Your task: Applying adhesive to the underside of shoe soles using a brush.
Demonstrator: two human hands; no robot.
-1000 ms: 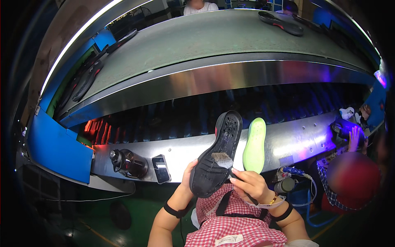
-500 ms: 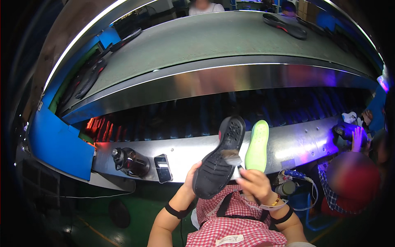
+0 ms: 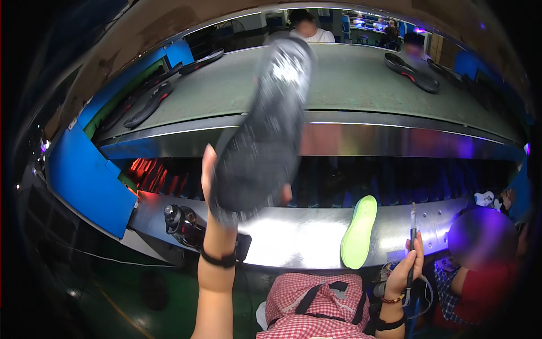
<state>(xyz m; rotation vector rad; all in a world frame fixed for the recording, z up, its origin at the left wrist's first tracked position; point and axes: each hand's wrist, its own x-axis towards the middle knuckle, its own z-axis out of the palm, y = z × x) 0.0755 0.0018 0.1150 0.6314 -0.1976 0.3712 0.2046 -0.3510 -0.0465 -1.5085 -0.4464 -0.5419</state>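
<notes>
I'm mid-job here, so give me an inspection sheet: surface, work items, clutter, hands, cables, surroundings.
Surface: shiny metal ledge, with a green conveyor belt beyond it.
Work items: black shoe sole raised, motion-blurred, glossy at its far end; lime-green insole lying on the ledge; brush, bristles pointing away from the person.
Clutter: dark bottle at the ledge's left; phone partly hidden by the left wrist.
Hands: left hand holds the sole, mostly hidden behind it; right hand holds the brush.
Cables: pale cord at lower left.
Surroundings: co-worker in red at right; person in white across the belt.
</notes>
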